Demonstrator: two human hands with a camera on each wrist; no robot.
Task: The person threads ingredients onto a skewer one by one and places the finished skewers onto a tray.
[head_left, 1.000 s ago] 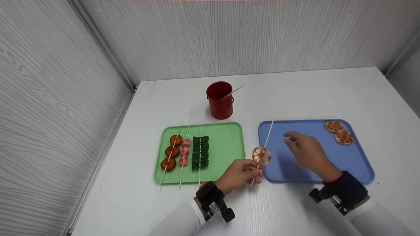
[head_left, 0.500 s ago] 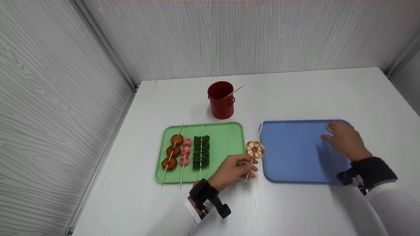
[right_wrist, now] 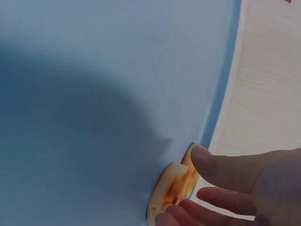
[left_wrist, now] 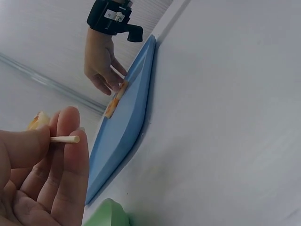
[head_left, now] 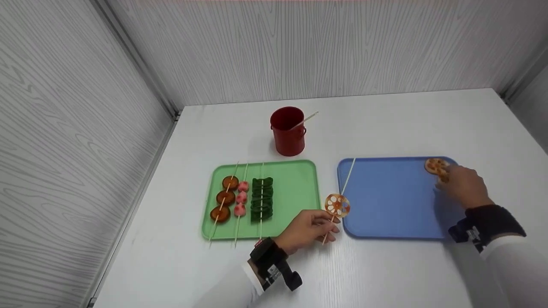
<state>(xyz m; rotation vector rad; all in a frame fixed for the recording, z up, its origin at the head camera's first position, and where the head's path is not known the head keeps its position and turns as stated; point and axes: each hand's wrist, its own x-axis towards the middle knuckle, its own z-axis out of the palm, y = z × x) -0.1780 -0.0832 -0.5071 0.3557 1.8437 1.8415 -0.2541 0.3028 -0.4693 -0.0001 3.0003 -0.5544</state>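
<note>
In the head view my left hand (head_left: 309,231) pinches a bamboo skewer (head_left: 348,176) near its lower end, tilted up and right. One lotus root slice (head_left: 337,205) is threaded on the skewer, just above the fingers. The skewer's blunt end (left_wrist: 70,139) shows between thumb and fingers in the left wrist view. My right hand (head_left: 466,186) is over the far right of the blue tray (head_left: 389,233), with thumb and fingers spread about two overlapping lotus root slices (right_wrist: 169,190). Its fingertips appear to touch the slices. The hand partly hides the nearer slice.
A green tray (head_left: 295,179) on the left bears three loaded skewers: brown round slices (head_left: 225,197), pink balls (head_left: 241,197) and folded green leaves (head_left: 261,199). Behind the trays stands a red bucket (head_left: 289,139) with a stick leaning in it. Walls enclose the white table (head_left: 385,124).
My right hand has moved right from the blue tray's middle, first to the far slice, then down to the nearer one. My left hand shifted slightly, still pinching the skewer.
</note>
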